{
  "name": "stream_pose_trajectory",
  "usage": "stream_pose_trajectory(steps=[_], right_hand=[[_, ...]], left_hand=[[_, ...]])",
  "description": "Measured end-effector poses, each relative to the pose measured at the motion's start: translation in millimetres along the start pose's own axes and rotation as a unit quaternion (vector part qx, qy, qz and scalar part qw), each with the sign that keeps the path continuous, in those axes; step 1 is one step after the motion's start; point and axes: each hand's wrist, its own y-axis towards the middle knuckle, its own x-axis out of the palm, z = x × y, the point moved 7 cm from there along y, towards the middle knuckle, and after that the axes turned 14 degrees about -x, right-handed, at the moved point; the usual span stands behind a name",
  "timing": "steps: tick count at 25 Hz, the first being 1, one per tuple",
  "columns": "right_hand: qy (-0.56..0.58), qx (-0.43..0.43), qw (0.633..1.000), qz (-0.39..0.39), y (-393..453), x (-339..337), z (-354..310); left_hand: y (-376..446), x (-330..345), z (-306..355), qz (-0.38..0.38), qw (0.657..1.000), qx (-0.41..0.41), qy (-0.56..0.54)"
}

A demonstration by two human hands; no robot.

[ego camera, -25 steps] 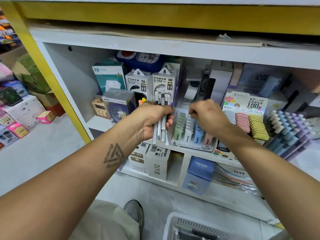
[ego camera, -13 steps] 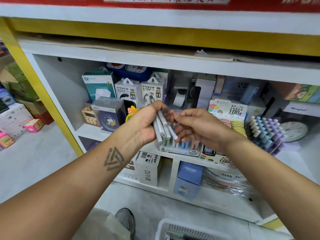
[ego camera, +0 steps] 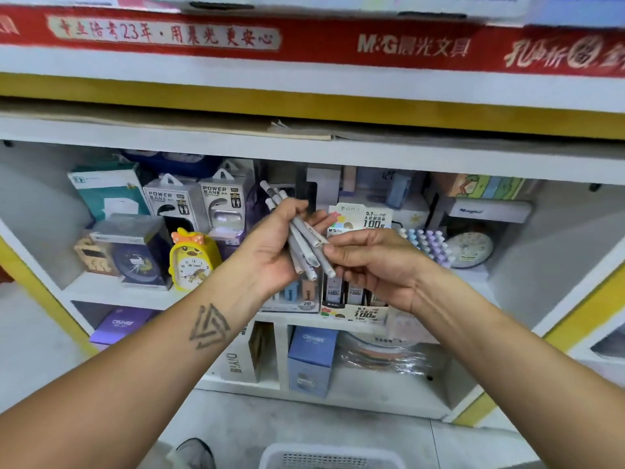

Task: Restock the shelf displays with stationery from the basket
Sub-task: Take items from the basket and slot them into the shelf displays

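Your left hand [ego camera: 277, 247] gripped the bundle of grey pens [ego camera: 301, 238] at mid frame, long axes slanting from upper left to lower right. Your right hand [ego camera: 375, 262], just right of them, pinched one pen's lower end, so it was nearer for drawing it out toward the pen display [ego camera: 355, 292] directly below.

matt grey plastic pens [ego camera: 306, 247], glossy yellow plastic clock [ego camera: 192, 258], white plastic basket [ego camera: 329, 456]

Both bare forearms reach from the lower corners toward the frame's centre. The left hand [ego camera: 274, 252], palm turned up, a triangle tattoo on its forearm, curls round a bundle of slim grey pens [ego camera: 302, 242]. The right hand [ego camera: 378, 265] pinches one pen's lower end with its fingers [ego camera: 333, 250].
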Motion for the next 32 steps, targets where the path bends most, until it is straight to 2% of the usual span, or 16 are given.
stream_pose_trajectory(steps=[4,7,10,14,18,22,26,32], right_hand=[[0.005,-0.003,0.999,0.052,-9.1,-34.7,-9.6],[-0.004,-0.011,0.998,0.059,-15.3,-49.8,-16.7],[-0.036,-0.027,0.997,0.059,-21.2,-60.3,-23.0],[-0.078,-0.032,0.995,0.057,-29.1,-70.5,-27.0],[-0.102,-0.034,0.992,0.066,-33.9,-81.5,-30.1],[-0.073,-0.048,0.991,0.099,-36.4,-94.1,-34.3],[-0.219,-0.131,0.96,0.112,-33.7,-101.6,-51.0],[-0.243,-0.152,0.954,0.084,-29.4,-102.5,-56.7]], left_hand=[[4.9,7.6,2.6,0.046,0.999,0.013,0.013],[11.3,9.3,-2.4,0.084,0.995,0.027,0.047],[16.4,25.2,-17.7,0.069,0.986,0.035,0.149],[22.1,39.6,-23.5,0.055,0.973,0.066,0.215],[26.5,41.4,-24.5,0.067,0.97,0.069,0.222],[27.9,43.4,-27.5,0.047,0.976,0.054,0.206],[27.1,37.3,-28.0,0.043,0.974,0.038,0.22],[20.4,25.5,-18.9,0.105,0.938,0.098,0.317]])
